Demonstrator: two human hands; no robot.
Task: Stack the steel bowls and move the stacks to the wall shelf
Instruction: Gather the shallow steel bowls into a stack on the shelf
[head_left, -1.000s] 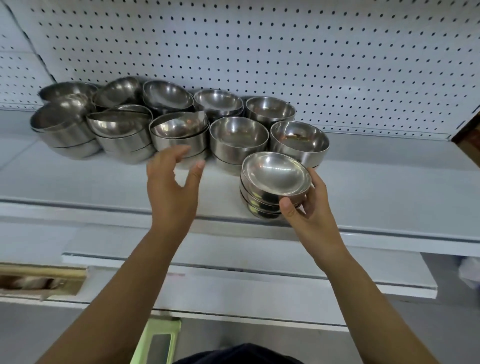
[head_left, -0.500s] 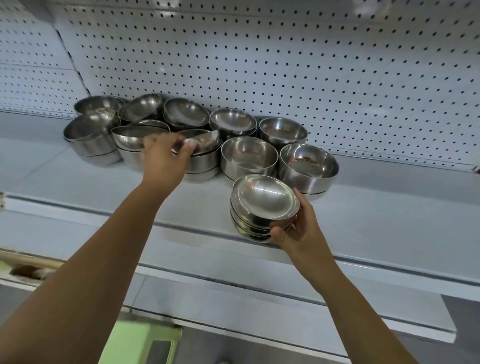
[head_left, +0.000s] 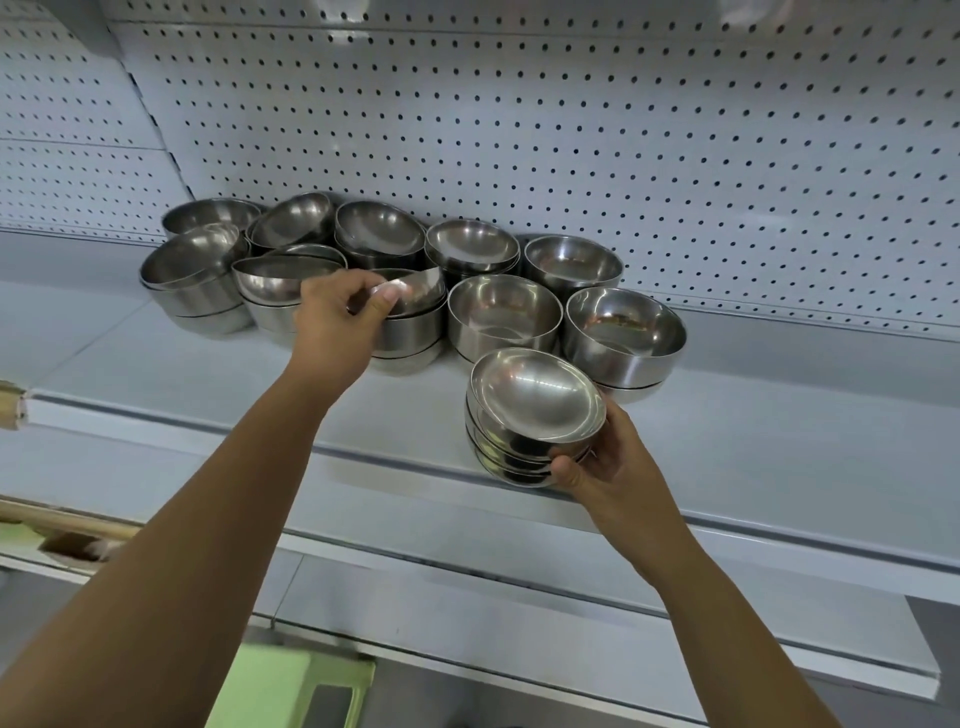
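Steel bowls (head_left: 405, 270) sit clustered on the white wall shelf (head_left: 779, 431), w/ most stacks packed at the back against the pegboard wall (head_left: 623, 156). Right hand (head_left: 605, 457) is closed round a short stack of nested bowls (head_left: 532, 415) at the shelf's front edge, thumb on the near side, fingers wrapped behind; top bowl tilts toward the camera, can't tell if the stack's base rests fully on the shelf. Left hand (head_left: 337, 322) reaches further back & left, thumb & fingertips pinched on the rim of a tilted bowl (head_left: 410, 293) lying askew on top of a stack in the front row of the cluster. Just right of that stack are 2 upright stacks: one in the middle (head_left: 504, 317), one further right (head_left: 623, 332), the latter just behind the right hand's stack. More stacks behind & to the left, several w/ top bowls tipped. Lower shelf (head_left: 467, 613) runs below the forearms; green object (head_left: 280, 686) at bottom, blurred
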